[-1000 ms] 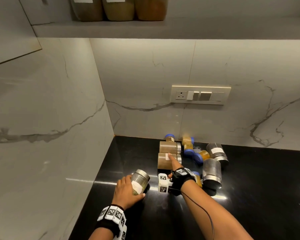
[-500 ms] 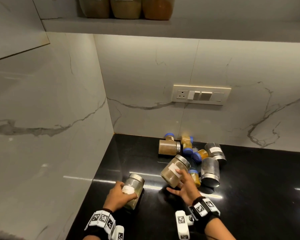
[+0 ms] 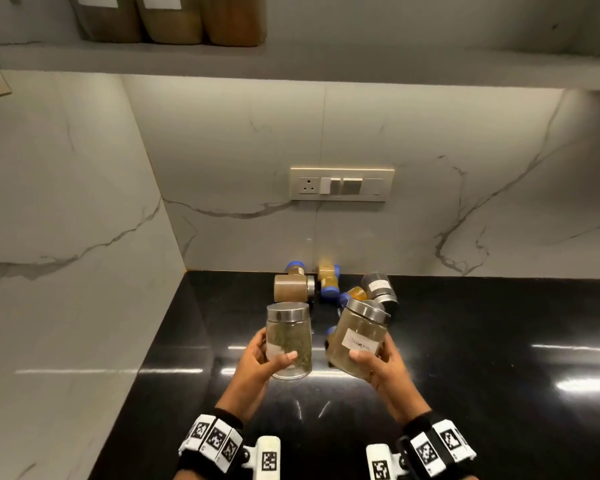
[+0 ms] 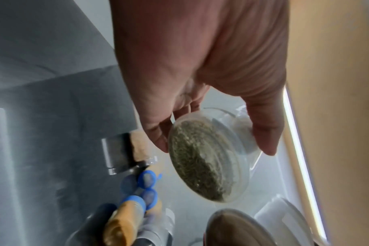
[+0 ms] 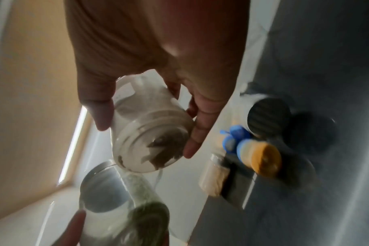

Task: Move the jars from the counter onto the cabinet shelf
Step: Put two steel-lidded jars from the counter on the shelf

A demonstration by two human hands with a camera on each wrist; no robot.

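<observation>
The left hand (image 3: 257, 362) has its grip curled round a herb jar (image 3: 288, 341), upright and clear of the desk (image 3: 465, 341); the right hand (image 3: 383, 365) grips a labelled jar (image 3: 359, 337), tilted; more jars (image 3: 293, 288) lie near the wall, and the cabinet shelf (image 3: 361, 69) sits overhead. To lift well, level the tilted jar first; keep both apart so glass does not knock; set them beside the shelf's containers (image 3: 174, 19), bases flat.

shelf jars (image 3: 174, 19) cropped at top, label text (image 3: 359, 344) illegible
</observation>
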